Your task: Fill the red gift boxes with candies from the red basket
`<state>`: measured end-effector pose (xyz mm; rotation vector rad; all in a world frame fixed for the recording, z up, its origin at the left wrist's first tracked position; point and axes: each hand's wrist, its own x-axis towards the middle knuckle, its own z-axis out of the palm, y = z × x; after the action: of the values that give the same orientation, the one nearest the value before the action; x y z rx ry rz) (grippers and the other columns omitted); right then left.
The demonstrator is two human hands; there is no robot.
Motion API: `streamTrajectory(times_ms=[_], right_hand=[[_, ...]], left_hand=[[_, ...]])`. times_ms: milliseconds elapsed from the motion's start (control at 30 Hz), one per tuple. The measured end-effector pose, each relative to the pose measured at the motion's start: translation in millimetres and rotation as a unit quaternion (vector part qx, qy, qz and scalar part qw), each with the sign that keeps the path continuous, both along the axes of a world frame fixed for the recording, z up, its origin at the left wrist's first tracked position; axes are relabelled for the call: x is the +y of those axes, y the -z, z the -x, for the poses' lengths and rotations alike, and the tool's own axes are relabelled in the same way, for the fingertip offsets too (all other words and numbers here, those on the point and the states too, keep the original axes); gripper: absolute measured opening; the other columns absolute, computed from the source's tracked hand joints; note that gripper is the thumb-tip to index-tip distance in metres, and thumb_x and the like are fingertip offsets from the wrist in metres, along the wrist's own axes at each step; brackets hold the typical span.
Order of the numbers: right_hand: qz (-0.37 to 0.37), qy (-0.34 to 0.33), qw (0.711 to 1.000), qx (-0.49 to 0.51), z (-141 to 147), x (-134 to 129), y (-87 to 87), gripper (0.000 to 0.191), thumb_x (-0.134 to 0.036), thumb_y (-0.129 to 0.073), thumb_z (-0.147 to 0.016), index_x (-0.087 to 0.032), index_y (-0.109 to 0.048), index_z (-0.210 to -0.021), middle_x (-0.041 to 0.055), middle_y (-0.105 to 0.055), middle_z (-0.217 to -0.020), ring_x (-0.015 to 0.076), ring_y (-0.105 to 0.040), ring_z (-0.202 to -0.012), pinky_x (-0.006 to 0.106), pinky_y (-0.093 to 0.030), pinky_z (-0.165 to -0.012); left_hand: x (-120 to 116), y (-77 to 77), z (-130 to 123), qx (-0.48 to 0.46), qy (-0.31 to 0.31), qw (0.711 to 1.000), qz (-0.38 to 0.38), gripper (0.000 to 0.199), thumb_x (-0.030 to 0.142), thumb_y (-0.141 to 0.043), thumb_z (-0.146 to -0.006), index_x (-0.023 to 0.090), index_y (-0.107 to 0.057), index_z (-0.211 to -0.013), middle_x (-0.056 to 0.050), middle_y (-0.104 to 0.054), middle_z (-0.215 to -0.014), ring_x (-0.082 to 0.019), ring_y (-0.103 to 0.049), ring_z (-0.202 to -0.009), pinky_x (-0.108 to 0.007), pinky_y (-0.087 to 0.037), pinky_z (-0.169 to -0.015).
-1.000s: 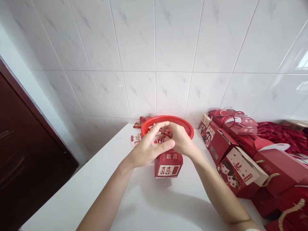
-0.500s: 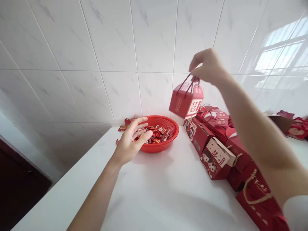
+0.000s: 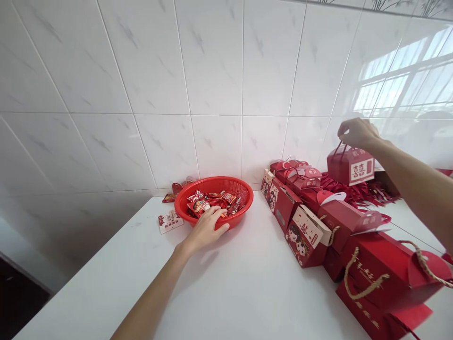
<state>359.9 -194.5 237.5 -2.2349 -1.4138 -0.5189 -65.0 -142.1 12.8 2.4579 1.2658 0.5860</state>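
Right hand (image 3: 357, 133) is up at 2 o'clock from the basket, fingers pinched shut on the twin cords of a small red cardboard gift box (image 3: 350, 165). Box hangs from them, above the stack, touching nothing. Left hand (image 3: 208, 225) is half-curled, palm down, fingertips over the near rim of a round red plastic mesh basket (image 3: 240, 186), at the wrapped red sweets (image 3: 212, 203) inside. Can't tell if it has hold of any. Basket sits on a white tabletop (image 3: 226, 293), white marble-look tile wall (image 3: 212, 94) at 12. Printed white-and-red card (image 3: 170, 222) lies just beside it at 9. Red cardboard gift boxes (image 3: 293, 212) with cartoon couple prints are packed together at 3, loose red ribbons (image 3: 357, 193) behind them. Larger red boxes with rope handles (image 3: 385, 269) at 4.
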Motion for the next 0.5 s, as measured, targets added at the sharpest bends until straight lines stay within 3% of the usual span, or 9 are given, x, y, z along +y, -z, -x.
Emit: streamTrajectory(times_ms=[200,333,500], right_hand=[[0.042,0.002,0.996,0.084,-38.9,8.6,37.5,0.016,-0.001,-0.055,-0.076,-0.014,-0.064,-0.071,0.017,-0.069,-0.077,0.0174,-0.057,-0.064,0.033,-0.045,-0.067],[0.046,-0.035,0.98,0.193,-38.5,14.2,49.3,0.023,0.0,-0.053,-0.075,-0.017,-0.054,-0.061,0.0132,-0.066,-0.067,0.0158,-0.062,-0.059,0.03,-0.049,-0.066],[0.107,-0.119,0.972,0.17,-31.4,28.0,66.8,0.026,0.003,-0.051,-0.072,-0.017,-0.053,-0.056,0.012,-0.065,-0.063,0.0163,-0.062,-0.057,0.031,-0.05,-0.062]], left_hand=[[-0.9,-2.4,0.7,0.016,0.02,0.999,-0.024,0.043,0.04,-0.05,-0.091,0.018,-0.063,-0.126,-0.015,-0.055,-0.141,-0.034,-0.051,-0.131,-0.05,-0.041,-0.111],[0.3,0.0,1.3,0.017,0.022,0.999,-0.02,0.043,0.04,-0.05,-0.092,0.018,-0.063,-0.126,-0.014,-0.055,-0.14,-0.033,-0.05,-0.131,-0.051,-0.039,-0.112],[-1.5,-1.7,2.7,0.006,0.031,0.999,-0.018,0.041,0.039,-0.049,-0.092,0.019,-0.064,-0.125,-0.013,-0.058,-0.137,-0.032,-0.053,-0.126,-0.048,-0.041,-0.11]])
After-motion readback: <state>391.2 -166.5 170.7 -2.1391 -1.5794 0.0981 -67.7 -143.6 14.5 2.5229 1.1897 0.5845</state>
